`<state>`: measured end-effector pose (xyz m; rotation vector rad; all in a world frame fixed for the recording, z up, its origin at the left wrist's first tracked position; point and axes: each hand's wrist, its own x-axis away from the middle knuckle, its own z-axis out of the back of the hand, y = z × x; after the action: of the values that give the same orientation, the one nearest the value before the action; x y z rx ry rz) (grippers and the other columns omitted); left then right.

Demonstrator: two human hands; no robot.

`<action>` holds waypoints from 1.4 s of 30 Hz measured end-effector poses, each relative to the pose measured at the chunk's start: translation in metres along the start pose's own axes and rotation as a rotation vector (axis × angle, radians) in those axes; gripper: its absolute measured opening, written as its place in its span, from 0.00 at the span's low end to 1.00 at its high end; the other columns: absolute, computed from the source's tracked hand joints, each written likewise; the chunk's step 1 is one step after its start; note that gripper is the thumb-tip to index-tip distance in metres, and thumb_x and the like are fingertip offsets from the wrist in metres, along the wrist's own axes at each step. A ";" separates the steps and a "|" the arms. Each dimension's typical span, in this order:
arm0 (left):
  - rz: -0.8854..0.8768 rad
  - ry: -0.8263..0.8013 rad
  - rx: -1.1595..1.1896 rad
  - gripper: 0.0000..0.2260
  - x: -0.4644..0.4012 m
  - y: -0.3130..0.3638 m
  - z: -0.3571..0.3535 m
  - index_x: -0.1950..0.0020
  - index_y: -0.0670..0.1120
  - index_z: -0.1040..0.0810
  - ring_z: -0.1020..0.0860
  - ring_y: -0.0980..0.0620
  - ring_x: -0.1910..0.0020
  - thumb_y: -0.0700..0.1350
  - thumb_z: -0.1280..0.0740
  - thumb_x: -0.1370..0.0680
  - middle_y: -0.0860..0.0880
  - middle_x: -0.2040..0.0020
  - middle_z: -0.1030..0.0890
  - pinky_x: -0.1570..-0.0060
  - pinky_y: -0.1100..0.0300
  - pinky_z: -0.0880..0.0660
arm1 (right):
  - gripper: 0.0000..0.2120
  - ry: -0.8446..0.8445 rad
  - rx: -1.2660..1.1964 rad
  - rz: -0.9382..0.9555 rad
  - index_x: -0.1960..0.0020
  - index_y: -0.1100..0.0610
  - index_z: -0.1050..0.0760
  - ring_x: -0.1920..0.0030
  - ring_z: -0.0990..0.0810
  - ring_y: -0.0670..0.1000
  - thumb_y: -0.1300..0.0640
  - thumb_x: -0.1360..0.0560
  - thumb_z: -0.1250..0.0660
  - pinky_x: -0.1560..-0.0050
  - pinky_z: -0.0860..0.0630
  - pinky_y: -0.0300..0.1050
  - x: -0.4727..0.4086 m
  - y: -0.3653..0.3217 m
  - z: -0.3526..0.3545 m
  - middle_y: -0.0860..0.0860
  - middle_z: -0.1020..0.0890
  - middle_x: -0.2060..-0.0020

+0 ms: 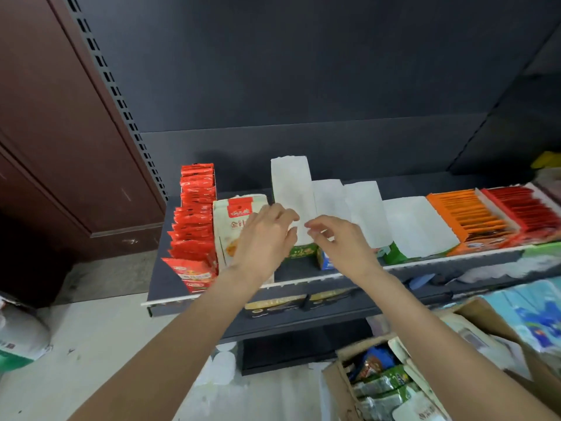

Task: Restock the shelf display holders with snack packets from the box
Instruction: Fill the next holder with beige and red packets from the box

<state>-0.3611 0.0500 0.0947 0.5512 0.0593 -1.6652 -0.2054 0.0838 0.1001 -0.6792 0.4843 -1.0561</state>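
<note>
Both hands are reaching over the dark shelf (170, 281) to the tallest white display holder (291, 186). The left hand (267, 235) is lying with its fingers relaxed and only slightly bent against the holder's lower left edge; whether it is actually gripping the card cannot be told. The right hand (337, 241) is sitting just right of it, fingers curled, its fingertips (312, 224) seeming to pinch the holder's lower right corner. Immediately left of the left hand a cream snack pouch (233, 220) is standing, with red packets (194, 220) lined up beyond it. Right of the right hand more white holders (364, 211), then orange packets (467, 214), are standing in a row. Below the right forearm, the cardboard box (337, 381) is sitting open with green snack packets (382, 381) inside
</note>
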 end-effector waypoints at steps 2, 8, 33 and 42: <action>-0.087 0.036 0.064 0.11 0.006 0.032 -0.016 0.51 0.44 0.19 0.21 0.46 0.58 0.45 0.40 0.24 0.47 0.57 0.19 0.60 0.55 0.26 | 0.10 -0.017 -0.006 -0.032 0.45 0.52 0.22 0.56 0.22 0.46 0.61 0.22 0.38 0.51 0.27 0.35 0.029 0.029 0.019 0.49 0.18 0.54; -0.163 -0.061 0.229 0.13 0.031 0.146 -0.077 0.53 0.44 0.20 0.21 0.47 0.58 0.47 0.43 0.25 0.48 0.58 0.20 0.63 0.60 0.25 | 0.10 -0.057 0.195 -0.175 0.43 0.55 0.23 0.65 0.24 0.44 0.59 0.22 0.38 0.66 0.30 0.36 0.114 0.134 0.069 0.47 0.20 0.61; 0.248 -0.824 0.152 0.26 0.110 0.272 -0.191 0.24 0.47 0.40 0.36 0.47 0.29 0.39 0.38 0.22 0.49 0.25 0.39 0.33 0.52 0.33 | 0.12 -0.086 0.577 -0.074 0.39 0.55 0.30 0.56 0.21 0.62 0.58 0.20 0.44 0.65 0.33 0.47 0.218 0.257 0.140 0.59 0.18 0.56; 0.059 -0.406 0.043 0.10 0.105 0.265 -0.151 0.46 0.49 0.20 0.21 0.47 0.53 0.45 0.40 0.19 0.49 0.52 0.17 0.53 0.53 0.24 | 0.08 -0.025 0.313 -0.063 0.57 0.54 0.30 0.62 0.24 0.59 0.57 0.20 0.43 0.67 0.34 0.47 0.209 0.244 0.143 0.52 0.24 0.67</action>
<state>-0.0696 -0.0427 -0.0070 0.2358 -0.2861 -1.6942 0.1285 0.0124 0.0178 -0.4311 0.2685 -1.1514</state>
